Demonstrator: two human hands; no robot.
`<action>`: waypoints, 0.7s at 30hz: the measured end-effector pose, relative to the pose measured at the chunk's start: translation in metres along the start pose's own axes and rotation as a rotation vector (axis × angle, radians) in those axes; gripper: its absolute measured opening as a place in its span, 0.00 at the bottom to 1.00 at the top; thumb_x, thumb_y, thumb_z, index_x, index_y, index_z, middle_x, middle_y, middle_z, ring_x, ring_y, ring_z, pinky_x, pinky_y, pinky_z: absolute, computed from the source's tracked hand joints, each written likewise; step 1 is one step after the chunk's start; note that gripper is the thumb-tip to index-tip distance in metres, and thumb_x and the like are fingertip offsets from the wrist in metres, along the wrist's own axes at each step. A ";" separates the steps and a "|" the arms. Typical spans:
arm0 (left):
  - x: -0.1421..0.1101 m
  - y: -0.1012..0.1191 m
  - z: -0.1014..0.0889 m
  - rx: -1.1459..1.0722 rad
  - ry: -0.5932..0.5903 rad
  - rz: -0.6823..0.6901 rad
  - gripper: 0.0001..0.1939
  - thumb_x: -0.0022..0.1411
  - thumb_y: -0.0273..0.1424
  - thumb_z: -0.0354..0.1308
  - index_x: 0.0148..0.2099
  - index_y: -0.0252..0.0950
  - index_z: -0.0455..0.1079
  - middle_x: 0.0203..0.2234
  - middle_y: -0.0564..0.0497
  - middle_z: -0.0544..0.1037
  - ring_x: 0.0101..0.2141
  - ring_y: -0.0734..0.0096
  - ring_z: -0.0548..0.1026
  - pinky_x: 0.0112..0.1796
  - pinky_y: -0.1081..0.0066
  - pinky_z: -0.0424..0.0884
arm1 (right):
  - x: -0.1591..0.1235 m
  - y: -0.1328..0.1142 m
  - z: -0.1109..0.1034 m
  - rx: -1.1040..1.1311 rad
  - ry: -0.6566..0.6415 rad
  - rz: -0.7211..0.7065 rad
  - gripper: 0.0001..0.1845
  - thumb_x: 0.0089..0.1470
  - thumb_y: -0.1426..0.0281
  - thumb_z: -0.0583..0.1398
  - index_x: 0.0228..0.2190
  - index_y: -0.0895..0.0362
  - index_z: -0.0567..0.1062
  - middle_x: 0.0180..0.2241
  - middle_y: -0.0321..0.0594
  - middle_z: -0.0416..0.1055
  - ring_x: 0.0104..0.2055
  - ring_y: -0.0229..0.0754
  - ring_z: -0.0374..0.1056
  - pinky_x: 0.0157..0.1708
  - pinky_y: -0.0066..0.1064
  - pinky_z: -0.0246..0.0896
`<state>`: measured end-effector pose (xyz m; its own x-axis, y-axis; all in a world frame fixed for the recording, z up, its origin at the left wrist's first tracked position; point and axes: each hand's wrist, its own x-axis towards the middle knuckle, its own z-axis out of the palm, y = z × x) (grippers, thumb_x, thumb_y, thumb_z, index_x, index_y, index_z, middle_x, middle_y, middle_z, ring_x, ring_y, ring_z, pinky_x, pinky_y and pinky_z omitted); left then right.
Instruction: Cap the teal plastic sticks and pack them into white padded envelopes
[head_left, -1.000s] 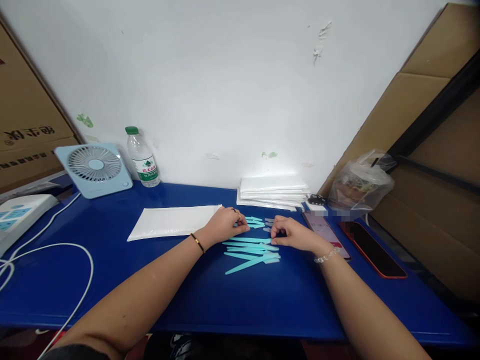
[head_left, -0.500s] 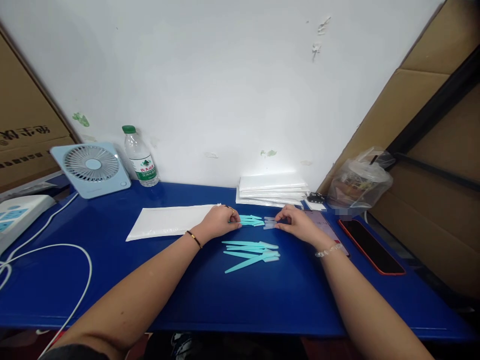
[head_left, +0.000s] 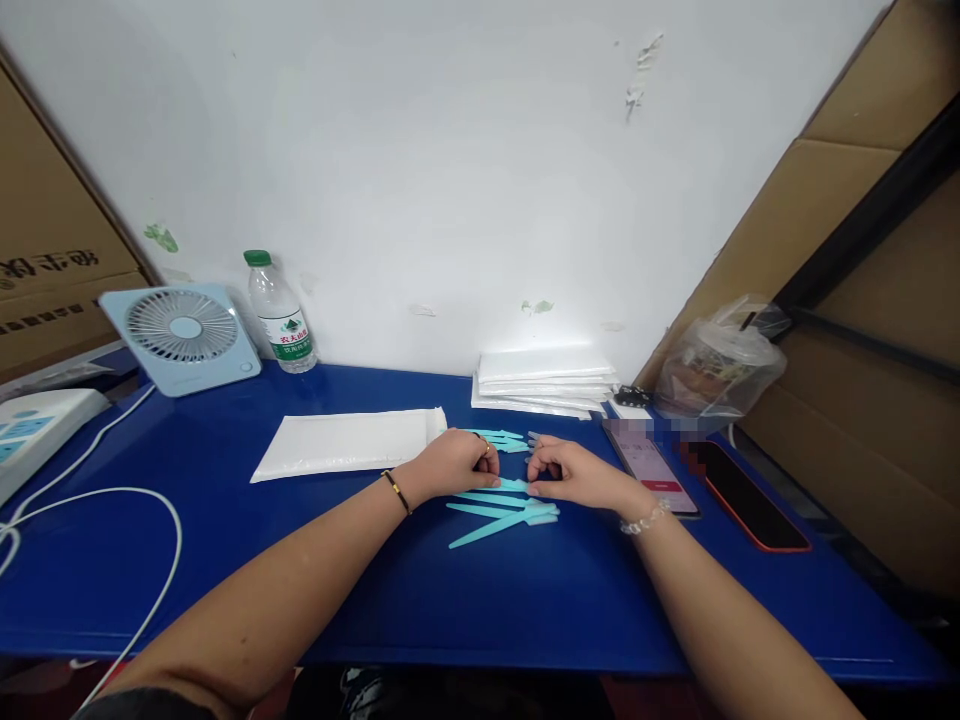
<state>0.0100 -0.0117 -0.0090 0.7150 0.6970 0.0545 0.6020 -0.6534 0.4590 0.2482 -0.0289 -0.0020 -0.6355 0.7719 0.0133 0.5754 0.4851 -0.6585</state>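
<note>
Several thin teal eyebrow razors lie on the blue table in two groups. My left hand (head_left: 454,467) is closed, thumb and fingers pinching the handle side of one eyebrow razor (head_left: 513,486) in the nearer group. At that razor's head end, the fingertips of my right hand (head_left: 568,470) are closed on it; its tip is hidden behind them. Below both hands, other razors (head_left: 487,527) fan out with their heads to the right. The farther razors (head_left: 504,438) sit just beyond my hands, their clear ends partly covered by my right hand.
A white padded envelope (head_left: 345,442) lies to the left, and a stack of such envelopes (head_left: 544,380) stands by the wall. Two phones (head_left: 651,465), a bagged drink cup (head_left: 720,365), a water bottle (head_left: 283,320), a fan (head_left: 184,338) and a white cable (head_left: 178,540) surround the work area.
Both hands have moved from the farther razors toward me, to the nearer group, and now pinch one razor there. The left hand has also shifted right, uncovering the padded envelope's end.
</note>
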 end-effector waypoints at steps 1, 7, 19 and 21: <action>0.001 0.000 0.002 -0.015 -0.007 -0.024 0.10 0.55 0.40 0.58 0.32 0.39 0.73 0.26 0.55 0.76 0.27 0.74 0.72 0.27 0.75 0.60 | 0.001 0.000 0.001 -0.005 0.000 -0.002 0.12 0.49 0.58 0.62 0.28 0.55 0.75 0.28 0.36 0.64 0.30 0.39 0.61 0.38 0.35 0.61; 0.005 -0.004 0.000 0.008 0.066 -0.103 0.10 0.55 0.40 0.58 0.30 0.39 0.72 0.23 0.55 0.75 0.24 0.74 0.70 0.24 0.75 0.57 | 0.002 0.014 0.001 -0.036 0.104 0.032 0.12 0.52 0.59 0.60 0.26 0.56 0.74 0.30 0.37 0.64 0.29 0.37 0.62 0.29 0.30 0.59; 0.004 -0.014 -0.004 0.167 0.231 -0.101 0.13 0.53 0.43 0.60 0.36 0.40 0.73 0.30 0.53 0.77 0.34 0.67 0.73 0.33 0.71 0.61 | -0.007 0.013 -0.011 -0.120 0.125 0.055 0.12 0.48 0.58 0.63 0.26 0.55 0.74 0.31 0.37 0.65 0.27 0.36 0.61 0.26 0.28 0.56; 0.003 -0.006 -0.001 0.151 0.179 -0.031 0.14 0.54 0.45 0.59 0.35 0.40 0.73 0.29 0.53 0.77 0.34 0.67 0.73 0.33 0.71 0.61 | -0.007 0.009 -0.006 -0.123 0.056 0.032 0.12 0.46 0.59 0.64 0.25 0.56 0.74 0.29 0.36 0.64 0.27 0.36 0.60 0.26 0.28 0.55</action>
<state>0.0082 -0.0055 -0.0102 0.6291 0.7498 0.2053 0.6787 -0.6585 0.3254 0.2605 -0.0274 -0.0031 -0.5881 0.8079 0.0375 0.6559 0.5035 -0.5625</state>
